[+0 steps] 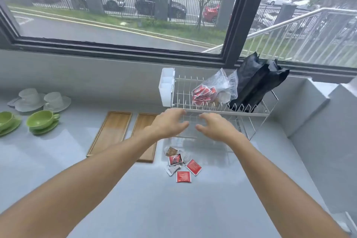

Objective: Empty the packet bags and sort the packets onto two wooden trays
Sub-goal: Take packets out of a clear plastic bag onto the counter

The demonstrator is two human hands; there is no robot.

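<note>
- My left hand (168,124): centre of the frame, raised in front of the wire rack, fingers spread and loosely curled, grasping nothing.
- My right hand (214,125): just right of the left one, palm turned toward it, fingers likewise spread and empty. The two hands are near each other but apart.
- Wire dish rack (222,111): white, right of centre, standing on the counter beneath the window.
- Clear zip bag (209,88): lying tilted in the rack's upper tier, holding a bunch of red packets.
- Second clear bag (229,88): just beside the first on its right; its contents look pale, I cannot tell what they are.
- Black bags (257,83): leaning upright at the right end of the rack, against the window frame.
- White plastic holder (166,87): hung on the rack's left end.
- Loose packets (181,164): a small scatter on the counter, lower centre of the frame, below my hands; red ones, a brown one at the top and a pale one at the left edge of the group.
- Left wooden tray (111,132): long and narrow, left of centre, nothing on it.
- Right wooden tray (144,123): just beside the first, partly hidden behind my left forearm; no packets on the part that shows.
- Green cups on saucers (41,121): two sets at the left edge of the frame.
- White cups on saucers (41,100): two sets behind the green ones.
- Grey counter (173,208): bears all of the above.
</note>
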